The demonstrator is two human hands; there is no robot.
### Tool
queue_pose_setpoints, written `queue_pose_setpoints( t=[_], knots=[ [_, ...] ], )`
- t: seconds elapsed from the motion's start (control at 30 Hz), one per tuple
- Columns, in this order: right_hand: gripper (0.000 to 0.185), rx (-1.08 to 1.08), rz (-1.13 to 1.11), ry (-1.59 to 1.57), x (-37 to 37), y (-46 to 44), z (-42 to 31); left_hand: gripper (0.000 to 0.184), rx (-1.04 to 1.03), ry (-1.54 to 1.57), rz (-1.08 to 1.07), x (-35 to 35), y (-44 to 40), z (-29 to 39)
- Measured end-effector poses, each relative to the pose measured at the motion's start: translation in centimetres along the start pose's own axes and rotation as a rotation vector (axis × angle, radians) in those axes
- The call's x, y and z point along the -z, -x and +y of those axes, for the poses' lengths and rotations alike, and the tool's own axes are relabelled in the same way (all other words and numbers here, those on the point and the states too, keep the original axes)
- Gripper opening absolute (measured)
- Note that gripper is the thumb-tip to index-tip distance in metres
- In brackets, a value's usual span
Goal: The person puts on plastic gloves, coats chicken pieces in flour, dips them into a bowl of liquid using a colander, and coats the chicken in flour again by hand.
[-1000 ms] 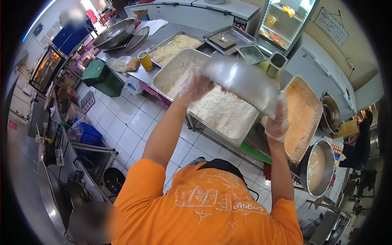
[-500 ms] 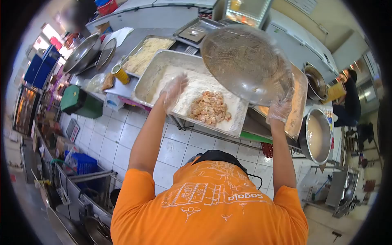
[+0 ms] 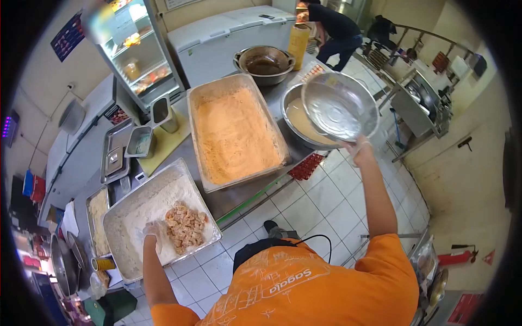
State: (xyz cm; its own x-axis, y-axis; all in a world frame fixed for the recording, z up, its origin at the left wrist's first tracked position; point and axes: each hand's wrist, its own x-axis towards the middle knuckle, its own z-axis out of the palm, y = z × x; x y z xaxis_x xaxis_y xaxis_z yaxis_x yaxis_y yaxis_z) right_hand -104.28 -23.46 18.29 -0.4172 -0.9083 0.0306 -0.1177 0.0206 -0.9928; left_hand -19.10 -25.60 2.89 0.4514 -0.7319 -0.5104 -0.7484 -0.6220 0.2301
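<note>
Gripping the rim of a round metal bowl or strainer (image 3: 340,106), my right hand (image 3: 359,149) is gloved in clear plastic. The vessel is tilted above a metal bowl of pale batter (image 3: 304,122). My left hand (image 3: 154,234), also gloved, rests over white flour (image 3: 155,209) in a metal tray (image 3: 117,223), just beside a heap of raw meat pieces (image 3: 186,227). Its fingers look loosely extended, and nothing shows in them. A larger tray (image 3: 197,157) of orange powder (image 3: 236,136) stands between the two hands.
Behind the orange powder is a pot of dark liquid (image 3: 266,62) with a yellow container (image 3: 298,46) beside it. Small metal pans (image 3: 140,142) and a crumb tray (image 3: 99,217) are at the left. Another person (image 3: 334,30) bends over at the back.
The bowl was lifted off the flour tray, leaving the meat heap on the flour, and my right hand carried it right to above the batter. The view has turned right. My left hand stays over the flour.
</note>
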Motion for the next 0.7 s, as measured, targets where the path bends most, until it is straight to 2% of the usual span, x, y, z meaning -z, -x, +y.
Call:
queue_pose_setpoints(
  t=[0.07, 0.13, 0.2, 0.23, 0.27, 0.3, 0.33, 0.37, 0.4, 0.43, 0.47, 0.5, 0.53, 0.57, 0.63, 0.67, 0.7],
  knots=[
    [0.033, 0.054, -0.012, -0.015, 0.6, -1.8, -0.3, 0.065, 0.065, 0.341, -0.222, 0.4, -0.7, -0.5],
    [0.033, 0.075, -0.039, 0.04, 3.8, -6.3, 6.1, 0.065, 0.05, 0.632, -0.4, -0.4, 0.2, -1.8],
    [0.033, 0.193, -0.094, 0.205, 5.8, -10.2, 11.4, 0.064, -0.034, 0.866, -0.501, 1.4, 5.1, 1.1],
    [0.034, 0.193, -0.133, 0.348, 6.0, -11.9, 12.5, 0.061, -0.101, 0.996, -0.542, 1.6, 6.6, 1.9],
    [0.036, 0.199, -0.172, 0.49, 6.0, -13.3, 13.5, 0.06, -0.075, 0.897, -0.358, -0.1, 3.7, -0.5],
    [0.039, 0.261, -0.152, 0.882, 2.8, -10.2, 8.2, 0.059, -0.136, 0.975, -0.428, -1.5, 0.7, -3.3],
    [0.043, 0.327, -0.117, 1.273, -1.5, -6.1, 1.0, 0.056, -0.076, 1.015, -0.406, -0.9, 2.0, -2.2],
    [0.048, 0.322, -0.207, 1.049, -2.1, -6.0, 0.5, 0.054, -0.274, 0.472, -0.317, 2.0, 6.2, 1.2],
    [0.048, 0.173, -0.164, 1.262, -3.2, -5.5, -0.6, 0.053, -0.425, -0.073, -0.161, 5.0, 10.7, 4.9],
    [0.05, 0.077, -0.119, 0.831, -2.6, -5.4, 1.1, 0.051, -0.352, 0.796, -0.264, 3.5, 8.9, 4.1],
    [0.051, -0.04, -0.062, 0.399, -1.0, -5.8, 3.1, 0.05, -0.331, 0.937, -0.254, 3.7, 8.6, 4.2],
    [0.052, -0.139, 0.041, 0.146, -2.1, -5.5, 3.0, 0.049, -0.324, 1.07, -0.249, 4.2, 8.3, 4.9],
    [0.054, -0.209, 0.167, -0.114, -3.1, -5.2, 2.9, 0.052, -0.322, 0.932, -0.21, 4.9, 8.2, 5.8],
    [0.054, -0.251, 0.326, -0.191, -6.0, -2.7, -1.3, 0.054, -0.315, 0.793, -0.18, 5.5, 8.1, 6.5],
    [0.053, -0.255, 0.337, -0.256, -11.6, 1.7, -6.9, 0.055, -0.424, 0.323, -0.082, 5.6, 5.3, 6.4],
    [0.051, -0.224, 0.184, -0.249, -14.8, 3.4, -8.7, 0.056, -0.48, 0.083, -0.035, 5.7, 3.9, 6.0],
    [0.049, -0.173, 0.008, -0.226, -19.9, 6.3, -11.2, 0.057, -0.439, 0.037, -0.027, 5.8, 2.6, 5.4]
  ],
)
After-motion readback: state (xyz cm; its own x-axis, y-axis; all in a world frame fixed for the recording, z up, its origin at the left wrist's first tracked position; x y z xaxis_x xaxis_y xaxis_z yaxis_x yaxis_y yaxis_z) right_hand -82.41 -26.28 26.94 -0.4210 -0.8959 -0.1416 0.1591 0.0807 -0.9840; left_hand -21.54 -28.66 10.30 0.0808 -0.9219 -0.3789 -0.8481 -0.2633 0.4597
